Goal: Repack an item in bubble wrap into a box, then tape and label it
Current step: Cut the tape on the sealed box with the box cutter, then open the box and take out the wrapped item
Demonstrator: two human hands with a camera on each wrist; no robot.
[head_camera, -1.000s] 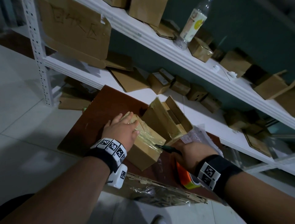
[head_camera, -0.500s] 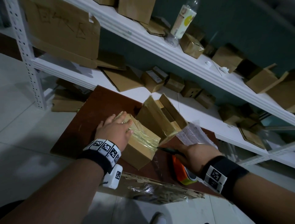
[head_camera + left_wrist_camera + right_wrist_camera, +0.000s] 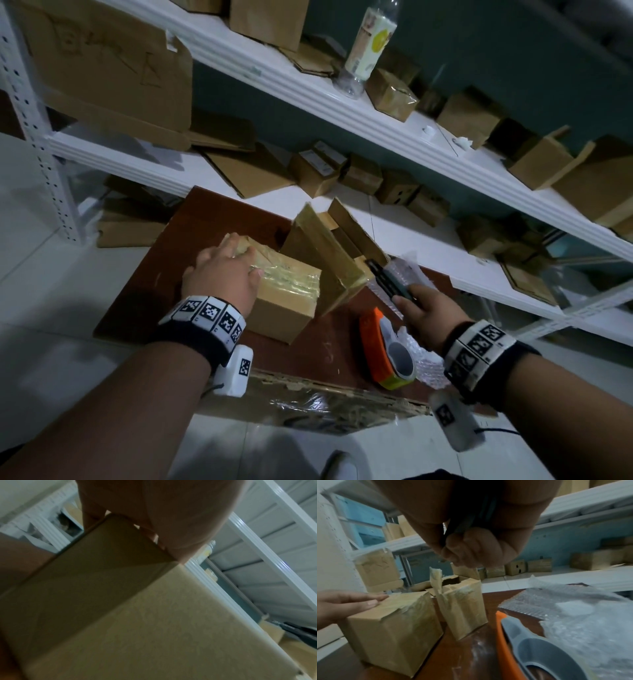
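Two boxes on tabletop (image 3: 219,226), left hand (image 3: 222,274) flat on taped box (image 3: 291,301), fingers (image 3: 359,599) straight, right hand (image 3: 424,311) fingers curled round black cutter (image 3: 387,279), open box (image 3: 329,253) beside.

Bare forearms — black wristband (image 3: 202,337) and (image 3: 493,370) on each, ringed by white black-patterned marker tiles; white wrist-camera pod (image 3: 234,371) beneath.

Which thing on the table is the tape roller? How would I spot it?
Find the dark red-brown table in front of the white shelves. Near its front edge, beside the crinkly bubble wrap, lies the tape dispenser. It is the only bright orange thing there, with a grey middle, while the boxes around it are plain brown cardboard.
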